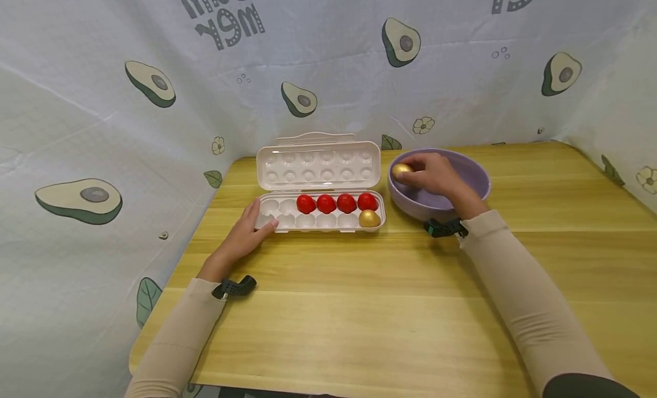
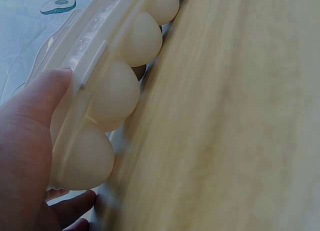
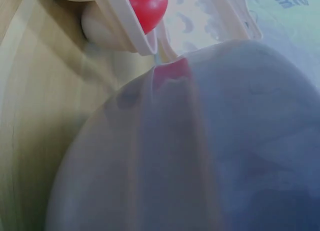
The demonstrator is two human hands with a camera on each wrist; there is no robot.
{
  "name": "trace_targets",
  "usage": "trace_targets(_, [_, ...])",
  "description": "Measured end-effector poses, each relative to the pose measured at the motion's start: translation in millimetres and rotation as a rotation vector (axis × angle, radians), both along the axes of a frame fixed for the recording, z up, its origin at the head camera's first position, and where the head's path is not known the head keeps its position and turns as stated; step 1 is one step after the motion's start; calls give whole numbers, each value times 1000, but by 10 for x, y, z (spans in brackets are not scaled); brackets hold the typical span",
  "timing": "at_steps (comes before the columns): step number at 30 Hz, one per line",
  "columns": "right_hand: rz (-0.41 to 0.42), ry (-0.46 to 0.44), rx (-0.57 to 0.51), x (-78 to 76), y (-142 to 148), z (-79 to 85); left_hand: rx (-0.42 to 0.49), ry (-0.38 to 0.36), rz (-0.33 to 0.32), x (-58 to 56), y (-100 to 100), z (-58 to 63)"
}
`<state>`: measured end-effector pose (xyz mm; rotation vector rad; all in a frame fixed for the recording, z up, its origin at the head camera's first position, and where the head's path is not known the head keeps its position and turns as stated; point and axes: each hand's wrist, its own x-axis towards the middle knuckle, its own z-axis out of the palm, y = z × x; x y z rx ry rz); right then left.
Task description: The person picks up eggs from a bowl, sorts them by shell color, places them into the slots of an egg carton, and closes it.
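Note:
An open egg carton point(image 1: 316, 222) of pale plastic holds several red eggs point(image 1: 326, 203) in its back row. One gold egg point(image 1: 369, 218) sits at the right end of its front row. My left hand point(image 1: 247, 231) grips the carton's left end, with the thumb point(image 2: 52, 86) on the front rim and the other fingers around the end. Inside the near-left part of a purple bowl point(image 1: 410, 208), my right hand point(image 1: 431, 173) pinches another gold egg point(image 1: 402, 170) between thumb and fingers. In the right wrist view, the bowl's outer wall point(image 3: 115, 166) hides this hand.
The carton's lid point(image 1: 319, 165) stands raised behind the tray, close to the bowl's left side. Both rest on a wooden table point(image 1: 328, 307). A patterned cloth point(image 1: 339, 61) hangs behind the table's back edge and along its left side.

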<state>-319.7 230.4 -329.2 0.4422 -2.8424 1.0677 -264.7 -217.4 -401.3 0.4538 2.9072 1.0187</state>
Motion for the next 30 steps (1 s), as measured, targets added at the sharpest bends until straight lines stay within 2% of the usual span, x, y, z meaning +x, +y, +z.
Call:
trace_targets(10, [-25, -18, -75, 78, -13, 79, -1, -1, 3, 0, 5, -8])
trace_targets(17, [-14, -24, -145, 152, -36, 138, 15, -5, 4, 2, 9, -5])
trace_targets(24, [-12, 1, -157, 209, -105, 167, 16, -15, 7, -6, 3, -11])
trace_targets(30, [4, 32, -158, 219, -141, 159, 18, 24, -8, -3, 10, 9])
